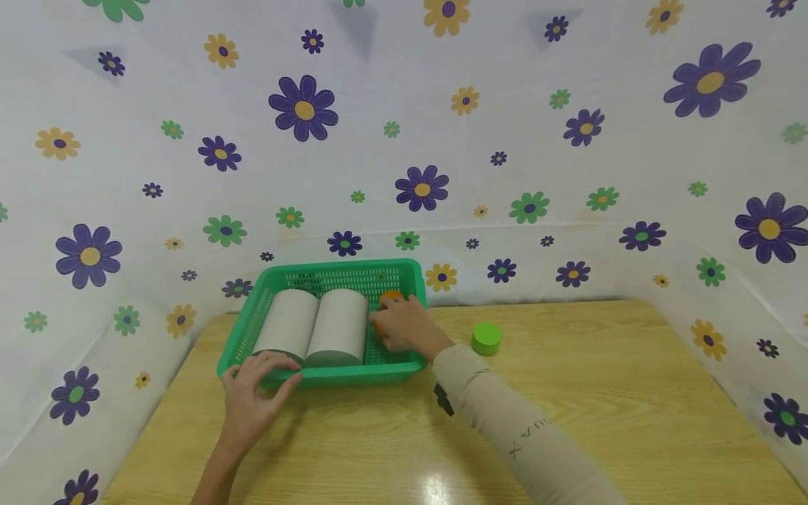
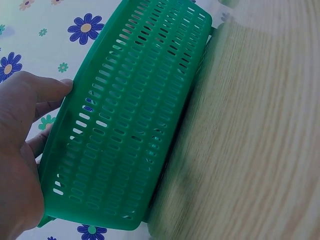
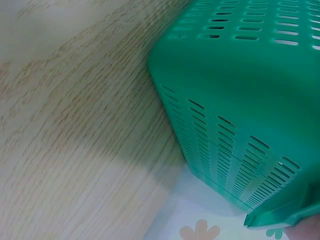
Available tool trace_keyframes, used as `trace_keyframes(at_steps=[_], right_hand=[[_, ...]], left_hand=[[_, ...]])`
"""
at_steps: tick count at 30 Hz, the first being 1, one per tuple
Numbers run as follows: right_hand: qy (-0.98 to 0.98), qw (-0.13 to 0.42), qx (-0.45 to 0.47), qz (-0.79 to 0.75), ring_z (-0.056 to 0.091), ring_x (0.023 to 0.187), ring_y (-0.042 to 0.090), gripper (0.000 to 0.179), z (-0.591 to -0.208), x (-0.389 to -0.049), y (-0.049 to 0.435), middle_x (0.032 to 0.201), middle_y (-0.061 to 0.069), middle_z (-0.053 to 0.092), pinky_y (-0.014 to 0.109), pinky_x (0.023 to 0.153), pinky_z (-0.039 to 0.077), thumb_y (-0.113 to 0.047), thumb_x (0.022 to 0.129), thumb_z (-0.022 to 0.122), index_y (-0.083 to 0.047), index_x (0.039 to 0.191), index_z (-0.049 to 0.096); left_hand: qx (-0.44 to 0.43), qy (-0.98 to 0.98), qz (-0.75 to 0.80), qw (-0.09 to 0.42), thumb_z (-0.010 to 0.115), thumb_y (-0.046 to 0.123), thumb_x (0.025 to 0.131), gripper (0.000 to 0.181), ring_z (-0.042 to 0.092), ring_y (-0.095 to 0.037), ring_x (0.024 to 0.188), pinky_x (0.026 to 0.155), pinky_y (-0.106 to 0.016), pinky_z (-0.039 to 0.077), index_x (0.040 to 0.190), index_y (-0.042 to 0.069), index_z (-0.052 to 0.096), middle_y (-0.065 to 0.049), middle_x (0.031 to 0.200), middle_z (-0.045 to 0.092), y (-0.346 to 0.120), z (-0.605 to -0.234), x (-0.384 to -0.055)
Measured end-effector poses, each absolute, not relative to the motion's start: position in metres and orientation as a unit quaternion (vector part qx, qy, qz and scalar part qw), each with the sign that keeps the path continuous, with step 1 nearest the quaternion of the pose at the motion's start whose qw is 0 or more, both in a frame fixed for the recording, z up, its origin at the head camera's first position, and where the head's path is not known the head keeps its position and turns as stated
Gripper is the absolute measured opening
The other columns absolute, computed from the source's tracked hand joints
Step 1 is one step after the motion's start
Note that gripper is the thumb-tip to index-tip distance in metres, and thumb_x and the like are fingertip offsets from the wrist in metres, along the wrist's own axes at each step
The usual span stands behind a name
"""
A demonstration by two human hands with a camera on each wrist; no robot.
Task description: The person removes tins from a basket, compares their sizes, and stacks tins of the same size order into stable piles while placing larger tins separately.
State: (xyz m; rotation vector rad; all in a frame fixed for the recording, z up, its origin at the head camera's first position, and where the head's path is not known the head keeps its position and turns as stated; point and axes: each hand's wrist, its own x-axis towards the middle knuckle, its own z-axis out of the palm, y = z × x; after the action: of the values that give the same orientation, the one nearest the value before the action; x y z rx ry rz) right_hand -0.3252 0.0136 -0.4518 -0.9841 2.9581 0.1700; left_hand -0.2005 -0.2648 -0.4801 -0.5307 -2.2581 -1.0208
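Observation:
A green perforated plastic basket [image 1: 379, 376] stands on the table against the back cloth. My left hand [image 1: 251, 401] holds its front rim near the left corner; in the left wrist view the thumb [image 2: 56, 90] lies at the rim with fingers behind it. Two white cylinders [image 1: 341, 322] lie side by side in the basket. Inside its right end, my right hand [image 1: 404, 324] grips an orange object [image 1: 391, 295], mostly covered by the fingers, so its kind is unclear. The right wrist view shows mainly the basket's outer wall [image 3: 240, 90].
A small bright green round piece [image 1: 486, 338], like a lid or short jar, sits on the wooden table [image 1: 600, 393] right of the basket. White cloth [image 1: 366, 168] printed with flowers rises behind and at both sides.

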Motion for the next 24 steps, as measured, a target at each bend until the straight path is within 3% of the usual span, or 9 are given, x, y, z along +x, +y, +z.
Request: trace_keyframes(at_steps=[10,14,19,24], right_hand=[[0.946,0.008,-0.320,0.057,0.059,0.112,0.022,0.048,-0.4498,-0.3243,0.0115,0.122,0.002,0.067,0.050,0.100,0.045,-0.040,0.091,0.075,-0.030,0.136,0.062],[0.947,-0.014,-0.321,0.016,0.058,0.101,0.020,0.047,-0.4482,-0.3231,0.0129,0.112,0.002,0.065,0.043,0.089,0.048,-0.040,0.088,0.075,-0.027,0.132,0.062],[0.943,-0.048,-0.326,-0.052,0.056,0.093,0.020,0.048,-0.4449,-0.3219,0.0167,0.115,0.007,0.061,0.035,0.074,0.049,-0.037,0.087,0.075,-0.026,0.131,0.061],[0.936,-0.060,-0.320,-0.135,0.055,0.088,0.019,0.044,-0.4484,-0.3215,0.0213,0.116,0.007,0.055,0.032,0.072,0.049,-0.032,0.086,0.077,-0.025,0.128,0.066]], left_hand=[[-0.198,-0.849,-0.385,0.303,0.086,0.001,0.077,0.032,0.056,-0.013,0.099,0.088,-0.050,0.017,0.095,0.025,0.075,0.006,0.096,0.072,-0.2675,-0.4802,-0.1987],[-0.196,-0.851,-0.383,0.302,0.086,0.002,0.077,0.032,0.056,-0.013,0.099,0.088,-0.050,0.018,0.095,0.026,0.075,0.007,0.097,0.072,-0.2673,-0.4807,-0.1982],[-0.195,-0.852,-0.382,0.302,0.086,0.003,0.078,0.031,0.055,-0.013,0.100,0.089,-0.050,0.018,0.095,0.026,0.075,0.007,0.098,0.072,-0.2673,-0.4815,-0.2012],[-0.205,-0.849,-0.379,0.307,0.086,0.003,0.078,0.030,0.056,-0.014,0.099,0.088,-0.050,0.018,0.095,0.024,0.075,0.007,0.098,0.072,-0.2655,-0.4805,-0.2022]])
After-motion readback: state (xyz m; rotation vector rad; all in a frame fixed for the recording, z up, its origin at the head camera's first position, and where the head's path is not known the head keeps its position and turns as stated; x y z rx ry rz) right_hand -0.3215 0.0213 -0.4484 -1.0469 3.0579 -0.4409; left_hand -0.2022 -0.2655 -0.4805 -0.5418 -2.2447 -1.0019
